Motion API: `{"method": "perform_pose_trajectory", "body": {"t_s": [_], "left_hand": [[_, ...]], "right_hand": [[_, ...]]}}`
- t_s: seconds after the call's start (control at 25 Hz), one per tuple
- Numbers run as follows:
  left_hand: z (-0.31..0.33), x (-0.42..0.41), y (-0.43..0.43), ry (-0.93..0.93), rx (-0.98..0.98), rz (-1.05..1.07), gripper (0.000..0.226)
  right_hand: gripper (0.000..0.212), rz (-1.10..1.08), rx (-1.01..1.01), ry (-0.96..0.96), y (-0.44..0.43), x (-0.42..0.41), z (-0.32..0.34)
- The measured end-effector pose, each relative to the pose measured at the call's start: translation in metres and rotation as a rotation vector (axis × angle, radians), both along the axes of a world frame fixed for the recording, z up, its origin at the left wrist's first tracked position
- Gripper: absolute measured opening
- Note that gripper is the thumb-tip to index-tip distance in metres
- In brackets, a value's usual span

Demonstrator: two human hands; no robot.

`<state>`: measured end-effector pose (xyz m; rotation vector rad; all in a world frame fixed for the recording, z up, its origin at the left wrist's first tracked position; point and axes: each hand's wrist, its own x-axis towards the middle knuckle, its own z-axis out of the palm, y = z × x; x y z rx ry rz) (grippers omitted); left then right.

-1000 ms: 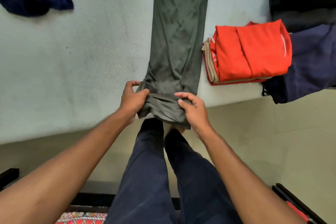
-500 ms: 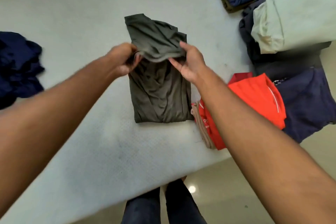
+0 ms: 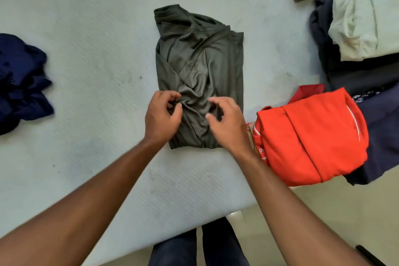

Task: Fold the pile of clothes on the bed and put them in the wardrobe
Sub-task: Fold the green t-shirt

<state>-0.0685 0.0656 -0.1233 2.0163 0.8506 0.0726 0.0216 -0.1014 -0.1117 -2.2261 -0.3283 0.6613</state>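
Lying folded into a rough rectangle near the middle of the pale mattress (image 3: 97,60), the olive shirt (image 3: 200,67) has its collar at the far end and its folded edge toward the near side of the bed. The left hand (image 3: 163,114) rests on its near left part, fingers curled and pinching a small pucker of the cloth. The right hand (image 3: 226,121) sits over the near right part with bent fingers; whether they hold any cloth cannot be told. Just beside the shirt's right edge lies a folded orange garment (image 3: 311,136), with a pale green folded piece (image 3: 362,21) on dark clothes beyond it. A crumpled navy heap (image 3: 19,80) lies well apart at the left
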Motion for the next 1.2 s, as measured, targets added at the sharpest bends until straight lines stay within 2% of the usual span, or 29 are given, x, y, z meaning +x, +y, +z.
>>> {"method": "perform_pose_trajectory", "body": {"t_s": [0.08, 0.24, 0.32, 0.4, 0.48, 0.6, 0.68, 0.8, 0.88, 0.96, 1.0, 1.04, 1.12, 1.2], "left_hand": [[-0.003, -0.015, -0.007, -0.019, 0.070, -0.157, 0.032], [0.006, 0.012, 0.023, -0.041, 0.112, -0.170, 0.040], [0.012, 0.045, 0.052, 0.007, 0.152, -0.241, 0.048], [0.019, 0.078, 0.078, 0.139, 0.193, -0.477, 0.059], [0.024, 0.104, 0.092, 0.256, 0.245, -0.707, 0.064], [0.029, 0.126, 0.089, 0.354, 0.279, -0.851, 0.056], [0.026, 0.134, 0.082, 0.337, 0.267, -0.874, 0.034], [0.025, 0.145, 0.078, 0.223, 0.151, -0.747, 0.010], [0.029, 0.157, 0.083, 0.191, -0.111, -0.491, 0.007], [0.033, 0.169, 0.093, 0.182, -0.390, -0.261, 0.015], [0.034, 0.172, 0.098, 0.195, -0.431, -0.224, 0.017], [0.034, 0.175, 0.103, 0.207, -0.397, -0.255, 0.017], [0.034, 0.179, 0.114, 0.239, -0.235, -0.443, 0.026], [0.039, 0.182, 0.124, 0.370, -0.136, -0.671, 0.036]], "right_hand": [[0.044, 0.238, -0.134, -0.155, -0.010, -0.025, -0.001], [0.042, 0.230, -0.076, -0.321, 0.001, -0.009, 0.003], [0.053, 0.256, -0.071, -0.430, 0.022, 0.028, 0.003], [0.072, 0.373, -0.156, -0.488, 0.049, 0.067, 0.005], [0.079, 0.529, -0.312, -0.472, 0.077, 0.101, 0.005], [0.058, 0.625, -0.460, -0.428, 0.094, 0.139, 0.006], [0.034, 0.623, -0.424, -0.434, 0.095, 0.159, 0.009], [0.024, 0.637, -0.336, -0.428, 0.088, 0.183, 0.018], [0.022, 0.594, -0.323, -0.430, 0.080, 0.199, 0.021], [0.022, 0.536, -0.323, -0.404, 0.074, 0.213, 0.023], [0.024, 0.525, -0.327, -0.385, 0.073, 0.218, 0.024], [0.026, 0.530, -0.335, -0.369, 0.074, 0.222, 0.024], [0.028, 0.563, -0.354, -0.361, 0.076, 0.227, 0.022], [0.030, 0.550, -0.378, -0.371, 0.076, 0.230, 0.020]]}}
